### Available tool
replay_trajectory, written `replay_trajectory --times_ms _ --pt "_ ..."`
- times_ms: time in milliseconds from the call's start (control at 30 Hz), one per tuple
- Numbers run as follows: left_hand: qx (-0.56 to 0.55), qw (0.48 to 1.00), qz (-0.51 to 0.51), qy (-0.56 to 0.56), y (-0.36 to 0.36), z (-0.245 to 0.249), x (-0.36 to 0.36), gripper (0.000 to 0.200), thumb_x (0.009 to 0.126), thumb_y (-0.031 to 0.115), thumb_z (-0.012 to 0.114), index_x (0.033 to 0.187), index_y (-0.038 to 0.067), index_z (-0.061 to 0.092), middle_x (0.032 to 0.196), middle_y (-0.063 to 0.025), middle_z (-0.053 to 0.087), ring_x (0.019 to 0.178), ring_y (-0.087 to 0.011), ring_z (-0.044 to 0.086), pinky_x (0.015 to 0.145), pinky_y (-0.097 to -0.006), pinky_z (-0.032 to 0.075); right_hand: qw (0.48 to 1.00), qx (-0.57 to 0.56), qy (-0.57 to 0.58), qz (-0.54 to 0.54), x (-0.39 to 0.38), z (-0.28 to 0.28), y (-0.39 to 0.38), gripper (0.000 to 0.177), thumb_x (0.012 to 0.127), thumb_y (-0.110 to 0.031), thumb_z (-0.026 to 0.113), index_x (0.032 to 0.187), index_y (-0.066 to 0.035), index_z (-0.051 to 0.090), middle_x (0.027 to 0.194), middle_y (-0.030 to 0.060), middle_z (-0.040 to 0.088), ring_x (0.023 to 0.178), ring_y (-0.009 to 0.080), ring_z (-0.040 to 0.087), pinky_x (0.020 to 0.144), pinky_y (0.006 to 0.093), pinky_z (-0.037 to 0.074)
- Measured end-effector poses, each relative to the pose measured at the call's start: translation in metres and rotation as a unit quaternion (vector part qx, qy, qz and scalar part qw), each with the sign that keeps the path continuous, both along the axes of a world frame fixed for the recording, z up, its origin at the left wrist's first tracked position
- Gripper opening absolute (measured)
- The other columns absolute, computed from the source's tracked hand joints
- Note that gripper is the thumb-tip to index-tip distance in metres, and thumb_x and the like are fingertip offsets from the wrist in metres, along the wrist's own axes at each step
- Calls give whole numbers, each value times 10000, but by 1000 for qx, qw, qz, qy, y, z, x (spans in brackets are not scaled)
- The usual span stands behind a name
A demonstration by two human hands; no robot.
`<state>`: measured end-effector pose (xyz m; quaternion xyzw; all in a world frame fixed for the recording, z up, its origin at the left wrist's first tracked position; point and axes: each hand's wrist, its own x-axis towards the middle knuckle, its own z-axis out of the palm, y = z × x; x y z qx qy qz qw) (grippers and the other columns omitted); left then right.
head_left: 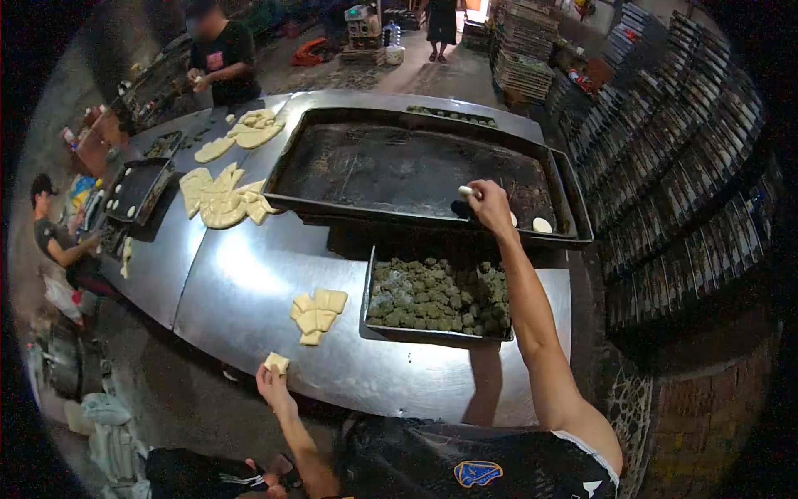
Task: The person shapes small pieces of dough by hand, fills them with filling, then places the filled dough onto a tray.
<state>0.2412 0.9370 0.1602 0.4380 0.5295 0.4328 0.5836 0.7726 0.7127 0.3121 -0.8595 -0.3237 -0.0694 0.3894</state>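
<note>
My right hand (490, 205) is stretched over the near right part of a large dark baking tray (399, 166), its fingers closed on a pale dough disc (467, 191). Another flat white dough disc (542, 225) lies in the tray's near right corner, and one more is partly hidden behind my wrist. At the table's front edge, my left hand (273, 384) pinches a small piece of dough (277, 363). Cut dough pieces (317, 314) lie just beyond it. Between my arms stands a metal tray of green-brown filling balls (436, 295).
Larger dough slabs (223, 197) lie left of the baking tray. A smaller tray (137, 190) with dough discs sits at the far left. Two people work at the table's left side; another stands at the back. Stacked trays and racks (690, 150) line the right.
</note>
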Motion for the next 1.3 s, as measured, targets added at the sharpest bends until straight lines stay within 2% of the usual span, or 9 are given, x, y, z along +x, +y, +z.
replay_trajectory --times_ms 167,267,367,467,667,800,967,1200,1300 --pt "-45 986 -74 -141 -14 46 -10 427 950 160 569 1312 -19 431 1225 -164 525 1093 -254 552 935 -372 453 998 13 -53 -6 -45 0 7 245 855 -235 657 912 -1 707 866 176 681 834 356 647 756 405 503" --pt "-40 972 -164 -165 -40 75 28 419 908 167 621 1249 -18 462 1168 -128 544 1042 -228 566 861 -327 482 978 168 54 108 -149 6 12 208 890 -197 644 982 -14 681 867 82 657 733 164 593 691 299 483" --pt "-77 936 -309 -153 -75 78 73 407 876 144 664 1201 -13 477 1115 -95 570 971 -171 585 770 -265 503 891 -7 274 363 -240 -21 6 384 874 -275 689 1186 -57 640 1120 92 661 991 179 621 835 322 505" --pt "-33 895 -401 -193 -111 70 102 377 868 39 656 1202 -7 486 1068 -87 584 927 -136 586 777 -253 526 855 92 427 278 -297 -38 -1 348 845 -227 722 1085 13 648 931 97 680 847 113 614 747 304 514" --pt "-19 901 -422 -96 -127 63 79 304 889 76 659 1159 -14 553 976 -47 595 853 -100 571 742 -219 505 886 -51 302 349 -283 -45 -22 268 850 -216 715 1023 -13 686 930 103 706 796 158 656 705 313 521" --pt "-26 915 -392 -86 -114 44 58 320 905 257 669 1094 6 612 910 -5 593 766 -59 531 643 -187 435 961 -123 18 247 -222 -40 -4 208 804 -199 726 941 -43 729 912 169 635 940 300 545 828 415 452" --pt "-88 933 -334 -98 -111 60 56 441 872 346 702 1132 -1 618 942 8 608 761 -37 528 670 -183 414 905 -320 -9 280 -179 -93 37 434 691 -390 794 880 -3 737 996 226 594 1059 371 485 965 505 342" --pt "-167 918 -316 -171 -100 66 85 394 937 254 617 1181 -53 581 1100 -79 638 1000 -139 597 870 -285 474 901 -283 9 329 -181 -80 43 490 661 -400 829 842 38 705 1000 216 609 965 336 541 858 455 441" --pt "-194 912 -326 -156 -100 83 113 391 938 283 621 1108 -69 612 1046 -95 642 928 -143 616 870 -281 499 925 -36 253 281 -204 -49 23 387 676 -309 850 840 8 700 932 108 593 862 267 571 810 340 460"
